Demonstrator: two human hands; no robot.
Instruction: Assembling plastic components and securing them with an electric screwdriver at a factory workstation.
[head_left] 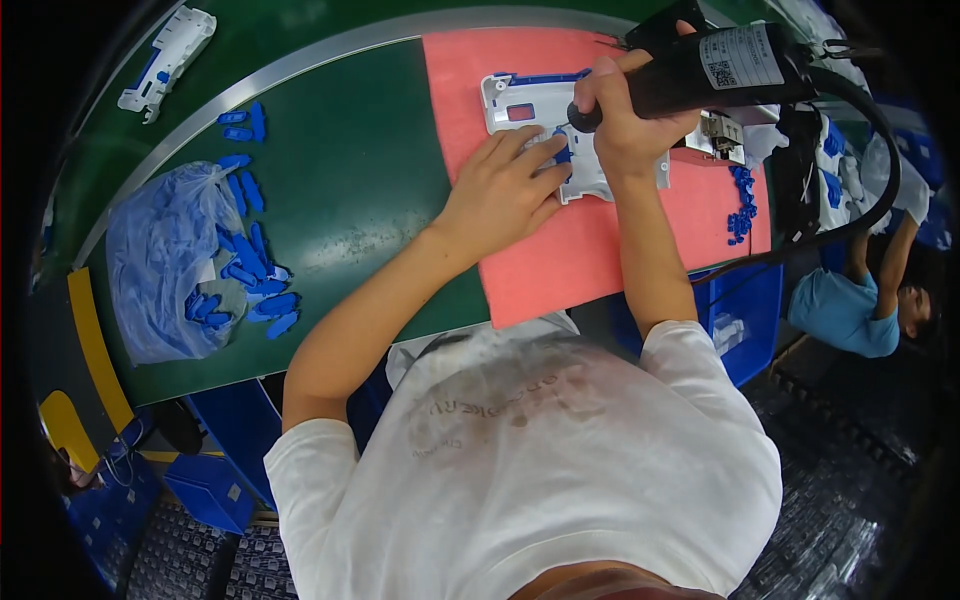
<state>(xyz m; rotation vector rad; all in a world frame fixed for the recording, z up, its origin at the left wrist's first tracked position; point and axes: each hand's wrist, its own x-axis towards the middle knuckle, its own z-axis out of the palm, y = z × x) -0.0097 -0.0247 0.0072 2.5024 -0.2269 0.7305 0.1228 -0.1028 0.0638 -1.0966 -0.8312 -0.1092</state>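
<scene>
A white plastic housing [520, 96] with blue trim lies on the pink mat. My left hand [507, 190] rests on its near left part, fingers bent over it and holding it in place. In my right hand [632, 125] is a black electric screwdriver [690, 82], gripped by the body and tilted so its round nose points down at the housing's middle. A blue clip piece [562, 147] shows in the housing just by my left fingertips. The screwdriver's tip and part of the housing are hidden by my hands.
Loose blue plastic pieces [250, 255] spill from a clear bag [160, 265] at the left. Small blue parts [741, 205] lie on the pink mat [560, 270] at right. The tool's black cable [885, 130] loops down the right side. Another person [850, 310] is at far right.
</scene>
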